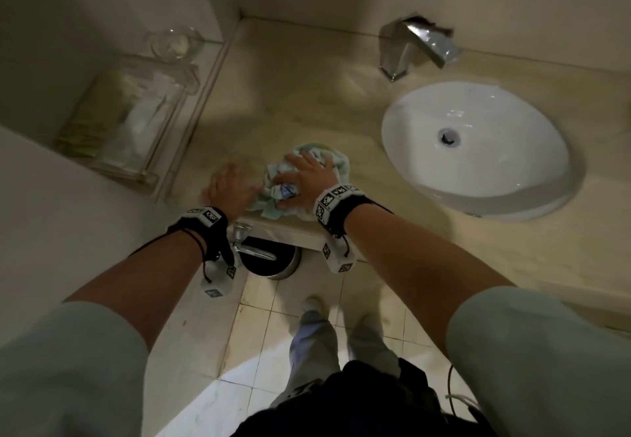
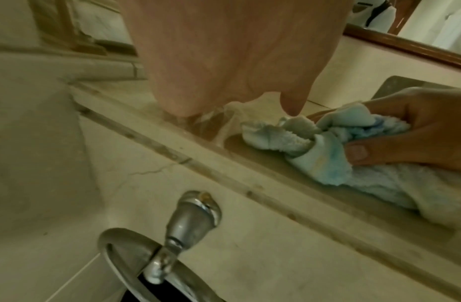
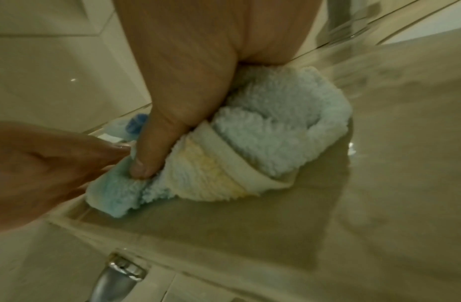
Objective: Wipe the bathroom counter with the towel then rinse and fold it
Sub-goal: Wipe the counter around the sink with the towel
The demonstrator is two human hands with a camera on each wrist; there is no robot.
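Note:
A light blue and white towel point(image 1: 336, 160) lies bunched on the beige counter point(image 1: 307, 95), near its front edge and left of the sink. My right hand point(image 1: 305, 177) lies on top of the towel point(image 3: 270, 126) and grips it, the thumb point(image 3: 146, 159) dug into a fold. In the left wrist view the right hand point(image 2: 418, 126) pinches the cloth point(image 2: 301, 139) between thumb and fingers. My left hand point(image 1: 228, 187) rests flat on the counter just left of the towel, blurred. Its thumb point(image 2: 294, 102) hangs close to the towel's edge.
A white oval basin point(image 1: 495, 170) sits to the right, with a chrome faucet point(image 1: 416, 47) behind it. A glass tray point(image 1: 129, 119) and a glass bowl point(image 1: 174, 42) stand on the left ledge. Below the counter edge are a metal towel ring point(image 2: 193, 216) and a dark bin point(image 1: 269, 259).

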